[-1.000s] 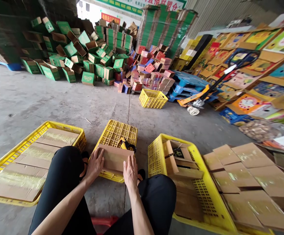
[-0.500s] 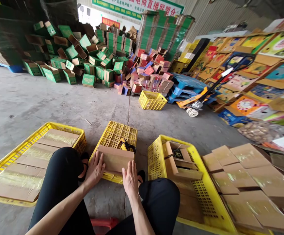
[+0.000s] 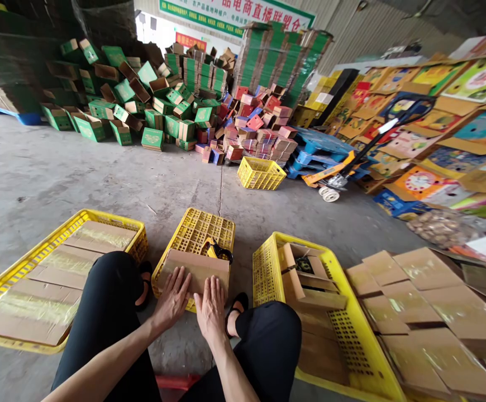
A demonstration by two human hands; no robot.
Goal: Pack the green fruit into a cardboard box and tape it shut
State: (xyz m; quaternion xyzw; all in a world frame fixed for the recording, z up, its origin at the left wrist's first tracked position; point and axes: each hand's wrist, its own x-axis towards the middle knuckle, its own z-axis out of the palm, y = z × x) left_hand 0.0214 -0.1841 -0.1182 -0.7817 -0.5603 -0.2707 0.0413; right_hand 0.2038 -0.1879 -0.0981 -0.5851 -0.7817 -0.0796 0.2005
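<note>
- While the small cardboard box [image 3: 196,269] lies on the upturned yellow crate [image 3: 203,229] at 12 o'clock, both hands have slid from its side edges to its near face.
- Left hand [image 3: 172,298] and right hand [image 3: 210,310] now press flat together, fingers spread, gripping nothing.
- Tape dispenser [image 3: 217,251] sits at the box's 1 o'clock; that shift suggests flaps being pressed shut.

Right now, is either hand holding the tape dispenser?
No: the left hand and right hand lie flat on the cardboard box, while the tape dispenser sits untouched behind it.
</note>
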